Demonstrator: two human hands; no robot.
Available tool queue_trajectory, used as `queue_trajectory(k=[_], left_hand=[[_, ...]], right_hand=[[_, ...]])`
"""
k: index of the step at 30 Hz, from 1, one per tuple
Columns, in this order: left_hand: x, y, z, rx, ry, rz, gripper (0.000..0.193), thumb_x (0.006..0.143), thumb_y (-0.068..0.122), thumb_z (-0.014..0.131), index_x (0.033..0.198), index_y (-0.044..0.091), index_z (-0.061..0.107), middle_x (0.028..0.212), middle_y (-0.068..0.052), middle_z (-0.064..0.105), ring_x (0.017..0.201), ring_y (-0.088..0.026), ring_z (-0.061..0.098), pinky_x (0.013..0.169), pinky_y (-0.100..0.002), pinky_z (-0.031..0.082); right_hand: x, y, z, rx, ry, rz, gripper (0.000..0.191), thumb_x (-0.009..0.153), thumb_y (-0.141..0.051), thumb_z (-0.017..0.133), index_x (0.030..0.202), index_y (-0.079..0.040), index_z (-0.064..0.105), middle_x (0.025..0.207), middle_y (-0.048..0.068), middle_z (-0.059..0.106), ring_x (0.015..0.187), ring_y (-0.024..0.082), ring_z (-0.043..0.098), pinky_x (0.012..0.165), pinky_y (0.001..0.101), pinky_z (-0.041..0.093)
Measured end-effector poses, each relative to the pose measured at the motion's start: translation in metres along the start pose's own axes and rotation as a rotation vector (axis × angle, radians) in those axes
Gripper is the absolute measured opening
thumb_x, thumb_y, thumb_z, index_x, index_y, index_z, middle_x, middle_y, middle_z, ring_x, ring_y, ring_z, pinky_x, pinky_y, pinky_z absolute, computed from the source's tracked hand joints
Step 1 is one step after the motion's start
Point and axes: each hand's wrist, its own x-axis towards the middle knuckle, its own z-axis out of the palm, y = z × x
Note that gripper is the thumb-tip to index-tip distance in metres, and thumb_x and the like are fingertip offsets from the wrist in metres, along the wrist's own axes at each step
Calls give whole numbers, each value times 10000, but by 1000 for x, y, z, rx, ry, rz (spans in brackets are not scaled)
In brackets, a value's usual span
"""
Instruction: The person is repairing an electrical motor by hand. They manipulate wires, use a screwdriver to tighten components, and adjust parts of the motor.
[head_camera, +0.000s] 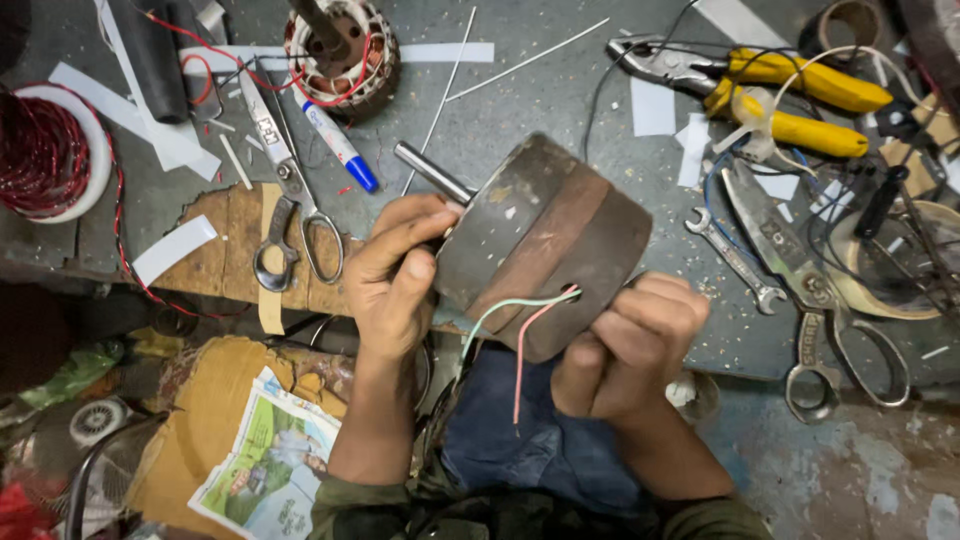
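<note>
Nearest the camera, the right hand (625, 345) is curled into a fist under the lower rim of a rusty motor casing (545, 245), its fingers pressed together around the thin green and pink wires (520, 320) that hang from a hole in the casing's side. The left hand (395, 275) sits just left of the casing, fingers wrapped against its flat end. The casing is held above the counter (560, 90) edge and tilted: its long axis runs from the right hand up and left, where the steel shaft (432, 172) pokes out past the left hand. Farther off lie scissors (290, 190), a blue pen (340, 148), a small wrench (735, 260) and yellow-handled pliers (760, 85).
</note>
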Motion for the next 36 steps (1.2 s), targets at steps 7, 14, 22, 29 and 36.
queue_trajectory(k=[7,14,22,29,36], left_hand=[[-5,-4,0,31,56,2,429,1046,343,725,1241,-39,720,1260,-160,654,1212,-236,603,1110,-352,444],[-12,-10,-5,71,118,61,481,1039,406,750,1254,-21,700,1276,-134,650,1230,-219,595,1152,-354,437],[-15,-10,1,-88,142,79,437,1053,329,757,1285,-32,674,1304,-113,620,1212,-191,589,1146,-344,457],[-11,-9,2,-79,122,75,482,1042,338,770,1292,-60,667,1309,-128,626,1224,-197,602,1154,-336,461],[-13,-7,4,-87,135,39,493,1044,348,771,1301,-58,661,1312,-128,626,1200,-198,618,1129,-348,486]], right_hand=[[4,2,5,17,43,-73,215,1008,-281,526,957,-72,514,969,116,526,889,300,525,825,481,435],[-4,-1,5,32,144,-116,270,926,-293,647,1011,-57,547,938,108,567,842,301,570,752,461,449],[10,-11,-10,-21,119,-65,227,873,-266,708,934,-72,608,904,86,603,837,319,598,752,444,465],[14,-11,-15,49,126,-93,221,918,-260,650,968,-51,600,921,117,608,836,321,594,769,458,476],[15,-10,-21,56,105,-93,396,886,-396,705,992,-26,612,940,127,615,810,318,613,722,440,486]])
